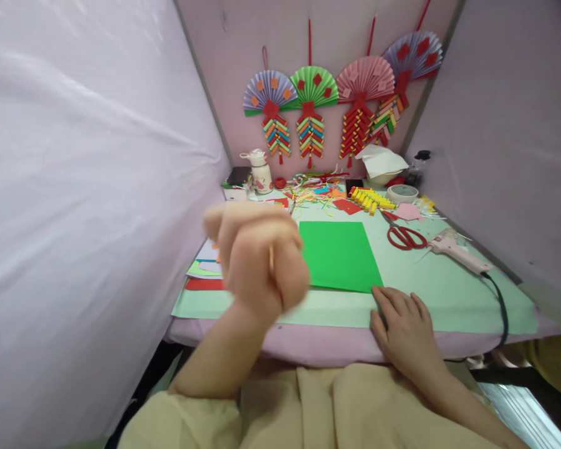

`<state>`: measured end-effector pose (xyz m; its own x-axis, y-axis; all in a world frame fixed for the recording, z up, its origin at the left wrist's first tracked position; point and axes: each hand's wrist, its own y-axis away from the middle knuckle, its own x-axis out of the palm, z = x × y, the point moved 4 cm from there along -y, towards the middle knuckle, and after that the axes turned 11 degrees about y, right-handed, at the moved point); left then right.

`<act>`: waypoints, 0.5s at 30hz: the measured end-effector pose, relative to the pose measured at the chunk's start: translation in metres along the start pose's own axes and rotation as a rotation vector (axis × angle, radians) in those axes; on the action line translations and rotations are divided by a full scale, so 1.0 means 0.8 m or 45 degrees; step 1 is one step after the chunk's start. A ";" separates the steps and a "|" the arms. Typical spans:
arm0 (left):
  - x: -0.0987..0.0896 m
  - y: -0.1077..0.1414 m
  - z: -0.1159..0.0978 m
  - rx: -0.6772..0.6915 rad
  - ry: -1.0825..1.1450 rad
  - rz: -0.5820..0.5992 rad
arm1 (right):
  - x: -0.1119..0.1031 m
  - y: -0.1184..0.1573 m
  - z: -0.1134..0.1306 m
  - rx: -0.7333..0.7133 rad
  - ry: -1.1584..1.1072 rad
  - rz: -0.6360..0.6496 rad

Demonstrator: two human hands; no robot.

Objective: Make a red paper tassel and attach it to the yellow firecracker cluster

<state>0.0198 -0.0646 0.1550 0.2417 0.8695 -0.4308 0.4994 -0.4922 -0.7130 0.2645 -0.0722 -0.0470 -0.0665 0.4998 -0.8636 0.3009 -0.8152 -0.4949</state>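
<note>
Raised close to the camera, my left hand [262,259] is curled into a fist, slightly blurred. Nothing sticks out from its fingers. A bright green sheet of paper [341,255] lies flat on the table beyond it, its left side partly hidden behind the fist. My right hand [404,327] rests open at the table's front edge, with fingers stretched out. One of its fingertips touches the sheet's near right corner.
Red scissors [406,237] and a corded glue gun [460,251] lie to the right. Coloured papers [204,284] are at left. Paper scraps [315,190], yellow paper rolls [371,199], tape [402,193] and a bottle [262,173] line the back. Paper fans [314,87] hang above.
</note>
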 end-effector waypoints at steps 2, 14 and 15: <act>0.058 -0.044 0.017 0.143 0.262 0.015 | 0.000 -0.005 -0.004 -0.021 -0.016 0.000; 0.355 -0.265 0.170 -0.413 0.337 0.274 | 0.024 -0.047 -0.027 -0.154 -0.280 -0.073; 0.368 -0.276 0.172 -0.501 0.326 0.263 | 0.026 -0.047 -0.027 -0.181 -0.288 -0.117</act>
<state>-0.1337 0.2943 0.1090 0.5396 0.7628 -0.3563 0.6834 -0.6440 -0.3438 0.2728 -0.0249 -0.0446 -0.3059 0.4787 -0.8230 0.4130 -0.7121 -0.5677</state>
